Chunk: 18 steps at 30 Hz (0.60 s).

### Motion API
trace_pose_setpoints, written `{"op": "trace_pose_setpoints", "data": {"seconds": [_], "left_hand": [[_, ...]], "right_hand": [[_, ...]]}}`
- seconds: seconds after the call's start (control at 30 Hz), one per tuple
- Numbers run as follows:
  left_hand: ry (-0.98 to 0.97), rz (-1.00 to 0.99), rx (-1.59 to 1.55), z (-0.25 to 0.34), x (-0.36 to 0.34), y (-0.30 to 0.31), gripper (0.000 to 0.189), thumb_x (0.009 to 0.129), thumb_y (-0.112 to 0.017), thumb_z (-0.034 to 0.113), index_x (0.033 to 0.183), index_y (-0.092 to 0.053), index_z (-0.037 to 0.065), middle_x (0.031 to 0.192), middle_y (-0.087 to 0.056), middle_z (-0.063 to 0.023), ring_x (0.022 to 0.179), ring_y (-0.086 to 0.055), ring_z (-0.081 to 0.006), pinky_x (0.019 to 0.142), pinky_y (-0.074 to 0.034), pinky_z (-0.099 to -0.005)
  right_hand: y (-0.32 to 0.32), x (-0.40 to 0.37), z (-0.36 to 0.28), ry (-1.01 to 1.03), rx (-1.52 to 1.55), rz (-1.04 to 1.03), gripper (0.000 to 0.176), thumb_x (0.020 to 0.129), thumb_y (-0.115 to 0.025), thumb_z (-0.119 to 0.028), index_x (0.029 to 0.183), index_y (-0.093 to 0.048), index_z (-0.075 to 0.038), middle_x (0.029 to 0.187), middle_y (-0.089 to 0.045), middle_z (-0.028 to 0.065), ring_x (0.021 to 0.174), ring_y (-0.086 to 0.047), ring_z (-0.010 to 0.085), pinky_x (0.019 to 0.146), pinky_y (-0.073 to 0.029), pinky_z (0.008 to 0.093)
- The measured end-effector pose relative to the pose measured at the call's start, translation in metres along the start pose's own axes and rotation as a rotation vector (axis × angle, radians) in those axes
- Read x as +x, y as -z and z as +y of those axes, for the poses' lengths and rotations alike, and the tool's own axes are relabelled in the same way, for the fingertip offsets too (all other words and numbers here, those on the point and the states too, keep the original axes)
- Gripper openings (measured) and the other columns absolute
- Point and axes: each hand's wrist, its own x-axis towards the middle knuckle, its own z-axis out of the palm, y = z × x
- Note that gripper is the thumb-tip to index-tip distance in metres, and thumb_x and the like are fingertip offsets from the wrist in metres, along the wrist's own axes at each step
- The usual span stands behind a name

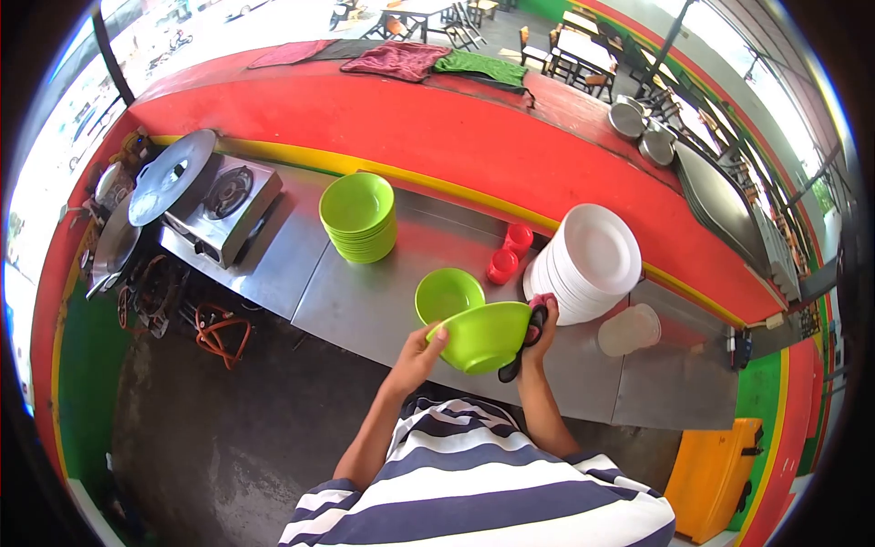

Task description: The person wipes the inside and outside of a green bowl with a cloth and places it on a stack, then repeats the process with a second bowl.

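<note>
A green bowl [483, 337] is tilted on its side in front of my body, its underside turned towards me. My left hand [419, 357] grips the bowl's left edge, thumb on the outside. At the bowl's right side, my right hand [544, 333] is closed on a dark cloth [512, 369] with a bit of pink showing near the fingertips. The cloth lies against the bowl; whether some fingers also hold the rim is hidden. Just behind stands another green bowl [449, 294] on the steel counter [410, 264]. A taller stack of green bowls [357, 219] is farther back.
Right of my hands are a stack of white plates [597, 255], red cups [503, 265] and a translucent tub [629, 330]. A gas stove [228, 205] with a large metal lid [173, 178] stands left. Cloths [396, 60] and metal pots [627, 118] lie on the red wall's ledge.
</note>
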Motion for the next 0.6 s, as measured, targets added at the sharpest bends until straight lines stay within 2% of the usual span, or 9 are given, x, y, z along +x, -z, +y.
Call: {"op": "trace_pose_setpoints", "data": {"seconds": [0.07,0.1,0.13,0.2,0.23,0.3,0.4,0.43,0.6], "left_hand": [[0.036,0.027,0.002,-0.015,-0.001,0.000,0.050,0.107,-0.051,0.044,0.114,-0.068,-0.003,0.086,-0.063,0.0023,0.084,-0.054,-0.0069,0.076,-0.047,-0.0272],[-0.041,0.112,0.095,-0.013,0.001,-0.003,0.050,0.106,-0.054,0.043,0.102,-0.070,-0.005,0.070,-0.055,0.0052,0.068,-0.048,-0.0054,0.059,-0.042,-0.0273],[-0.051,0.104,0.150,-0.007,0.000,-0.006,0.049,0.106,-0.055,0.041,0.101,-0.070,-0.005,0.067,-0.055,0.0026,0.067,-0.048,-0.0057,0.058,-0.042,-0.0281],[-0.070,0.079,0.262,0.008,-0.003,-0.010,0.046,0.106,-0.056,0.039,0.100,-0.069,-0.005,0.063,-0.055,-0.0025,0.064,-0.047,-0.0064,0.056,-0.043,-0.0299],[-0.059,0.060,0.390,0.013,-0.003,-0.012,0.041,0.105,-0.058,0.035,0.101,-0.069,-0.005,0.061,-0.054,-0.0128,0.061,-0.047,-0.0093,0.055,-0.044,-0.0337],[-0.060,0.016,0.438,0.011,-0.002,-0.010,0.038,0.106,-0.056,0.033,0.108,-0.070,-0.003,0.063,-0.054,-0.0118,0.062,-0.047,-0.0073,0.056,-0.044,-0.0319],[-0.169,0.000,0.404,0.004,0.000,-0.011,0.034,0.106,-0.055,0.029,0.109,-0.071,-0.001,0.063,-0.050,-0.0126,0.059,-0.046,-0.0098,0.056,-0.044,-0.0335],[-0.207,-0.008,0.387,0.003,0.000,-0.012,0.033,0.106,-0.055,0.028,0.108,-0.071,-0.001,0.062,-0.050,-0.0120,0.058,-0.045,-0.0108,0.056,-0.043,-0.0343],[-0.116,-0.128,0.470,0.014,-0.005,0.006,0.037,0.108,-0.053,0.031,0.103,-0.070,-0.002,0.061,-0.047,-0.0104,0.058,-0.044,-0.0100,0.054,-0.041,-0.0328]], "right_hand": [[-0.023,-0.017,-0.026,-0.065,-0.105,-0.042,0.031,0.103,-0.045,-0.027,0.120,-0.054,-0.002,0.086,-0.059,0.0051,0.080,-0.060,0.0152,0.076,-0.049,0.0279],[-0.046,-0.030,-0.036,0.001,-0.198,-0.031,0.030,0.103,-0.047,-0.026,0.121,-0.054,-0.002,0.087,-0.059,0.0052,0.083,-0.060,0.0151,0.080,-0.049,0.0283],[-0.057,-0.038,-0.039,0.068,-0.292,-0.017,0.030,0.102,-0.049,-0.024,0.122,-0.054,-0.002,0.088,-0.059,0.0053,0.085,-0.060,0.0151,0.083,-0.049,0.0287],[-0.051,-0.043,-0.035,0.117,-0.336,-0.314,0.038,0.098,-0.059,-0.020,0.130,-0.052,-0.001,0.099,-0.064,0.0080,0.093,-0.062,0.0166,0.088,-0.050,0.0308],[-0.056,-0.051,-0.039,0.111,-0.406,-0.408,0.042,0.096,-0.062,-0.020,0.132,-0.051,0.000,0.102,-0.065,0.0089,0.095,-0.062,0.0168,0.090,-0.050,0.0313],[-0.062,-0.061,-0.042,0.114,-0.486,-0.585,0.054,0.088,-0.073,-0.020,0.134,-0.053,0.000,0.112,-0.067,0.0125,0.103,-0.065,0.0224,0.097,-0.049,0.0365],[-0.078,-0.069,-0.068,0.546,-0.868,-0.877,0.054,0.084,-0.076,-0.022,0.130,-0.057,-0.001,0.116,-0.067,0.0148,0.104,-0.065,0.0297,0.099,-0.048,0.0417],[-0.080,-0.074,-0.069,0.598,-0.882,-0.882,0.053,0.081,-0.078,-0.023,0.126,-0.061,-0.002,0.119,-0.067,0.0162,0.107,-0.065,0.0355,0.100,-0.047,0.0441],[-0.059,-0.080,-0.056,0.278,-0.581,-0.627,0.047,0.089,-0.071,-0.026,0.126,-0.059,-0.001,0.119,-0.067,0.0148,0.107,-0.064,0.0292,0.099,-0.048,0.0403]]}}
